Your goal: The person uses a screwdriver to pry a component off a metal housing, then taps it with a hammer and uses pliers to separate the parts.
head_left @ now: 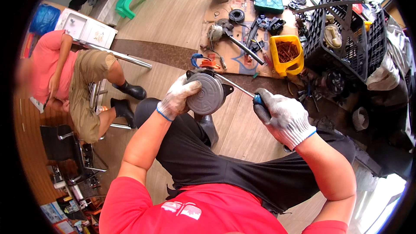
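My left hand (177,97), in a white work glove with a blue cuff edge, grips a round grey metal housing (204,94) by its left side. The housing has mounting ears and a ringed flat face turned up toward me. In my gloved right hand (279,115) is a screwdriver (237,85), its blue handle mostly hidden by the fingers. The long shaft points up and left to the housing's upper right edge. Whether the tip touches a screw there cannot be made out. Just beyond the housing lies an orange clamp-like piece (210,63) on the floor.
Ahead, a cardboard sheet (240,63) holds loose machine parts, a teal tool case (268,0) and a cut yellow jug (287,56) of rusty screws. Black crates (342,39) stand at right. At left sits another person (82,78); a green stool (131,1) is farther back.
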Demonstrator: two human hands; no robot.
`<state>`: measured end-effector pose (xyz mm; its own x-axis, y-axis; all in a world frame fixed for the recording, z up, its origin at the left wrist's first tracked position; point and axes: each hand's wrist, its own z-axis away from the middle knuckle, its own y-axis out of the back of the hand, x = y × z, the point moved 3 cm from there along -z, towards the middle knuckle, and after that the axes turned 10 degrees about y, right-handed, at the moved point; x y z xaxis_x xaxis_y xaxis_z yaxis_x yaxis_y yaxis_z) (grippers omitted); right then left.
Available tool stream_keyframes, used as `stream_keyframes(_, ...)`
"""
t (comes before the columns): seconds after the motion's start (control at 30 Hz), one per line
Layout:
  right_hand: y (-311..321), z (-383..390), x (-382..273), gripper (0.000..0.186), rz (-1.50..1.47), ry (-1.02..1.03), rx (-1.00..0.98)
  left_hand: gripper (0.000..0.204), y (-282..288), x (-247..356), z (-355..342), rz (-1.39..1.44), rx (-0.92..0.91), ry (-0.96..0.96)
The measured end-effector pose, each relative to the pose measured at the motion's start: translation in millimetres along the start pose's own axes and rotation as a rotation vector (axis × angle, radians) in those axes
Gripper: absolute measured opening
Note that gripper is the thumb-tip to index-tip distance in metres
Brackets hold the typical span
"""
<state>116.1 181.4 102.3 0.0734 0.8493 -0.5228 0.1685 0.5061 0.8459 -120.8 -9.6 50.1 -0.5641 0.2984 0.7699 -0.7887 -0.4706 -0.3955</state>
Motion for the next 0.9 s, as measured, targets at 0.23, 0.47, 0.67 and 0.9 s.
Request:
stream_keyframes(0.23,-6,8,15,0.039,-0.336,-0.198,-0.122,0.058,-9,-4,-3,-0.052,0.085,0.011)
stream_keyframes(0.47,7,1,5,0.036,-0.299,-0.209,-0.250,0.058,-5,-7,-1,-0.054,0.009,-0.002)
stream_keyframes(0.67,-12,-4,4,0.034,-0.055,-0.118,-0.144,0.048,-1,2,-2,0.003,0.028,-0.019)
stream_keyframes(0.9,-10,3,11,0.030,-0.489,-0.251,-0.290,0.052,-7,-7,-8,-0.065,0.087,-0.032)
